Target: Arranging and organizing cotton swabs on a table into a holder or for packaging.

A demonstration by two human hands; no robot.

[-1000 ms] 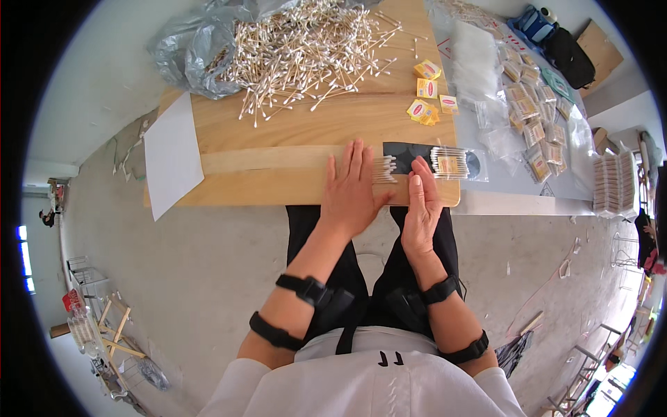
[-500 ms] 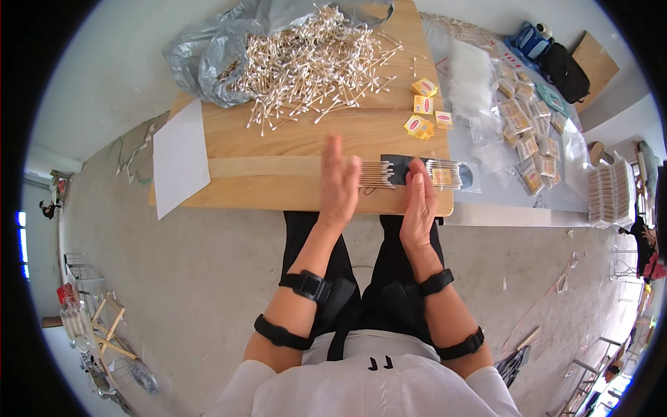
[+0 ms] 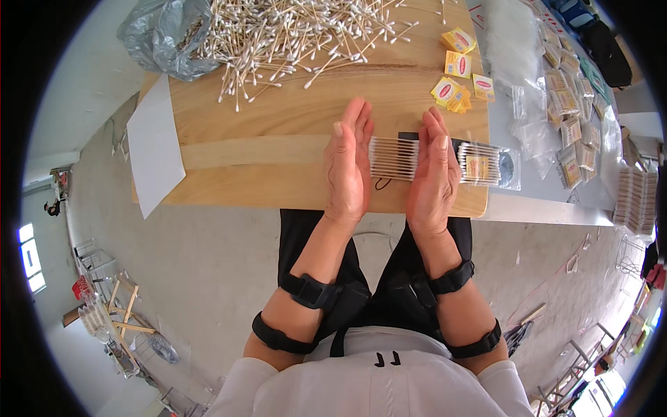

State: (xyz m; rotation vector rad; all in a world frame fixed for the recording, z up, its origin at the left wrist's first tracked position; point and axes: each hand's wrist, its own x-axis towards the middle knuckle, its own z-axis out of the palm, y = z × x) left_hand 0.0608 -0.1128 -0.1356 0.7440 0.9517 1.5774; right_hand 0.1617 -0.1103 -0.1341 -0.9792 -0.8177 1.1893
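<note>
My left hand (image 3: 349,163) stands on edge at the near side of the wooden table, fingers stretched out and together. Facing it, my right hand (image 3: 432,177) is held the same way, palm inward. Between the palms lies a flat row of cotton swabs (image 3: 394,158), side by side, its ends against or very close to both hands. Part of a dark flat piece (image 3: 408,136) shows beside my right hand, which covers the rest. Just right of that hand, another row of cotton swabs with a yellow card (image 3: 478,167) lies in or on a clear bag (image 3: 513,170).
A big heap of loose swabs (image 3: 292,48) spills from a grey plastic bag (image 3: 167,42). Yellow cards (image 3: 458,64) lie at the table's right. A white sheet (image 3: 154,149) overhangs the left edge. On the adjoining surface are clear bags (image 3: 511,52), filled packets (image 3: 566,104) and stacked packs (image 3: 636,201).
My right palm, earlier apart from the swabs' right ends, is now up against or close to them. My left hand, blurred before, is now sharp. The whole view has shifted closer to the table.
</note>
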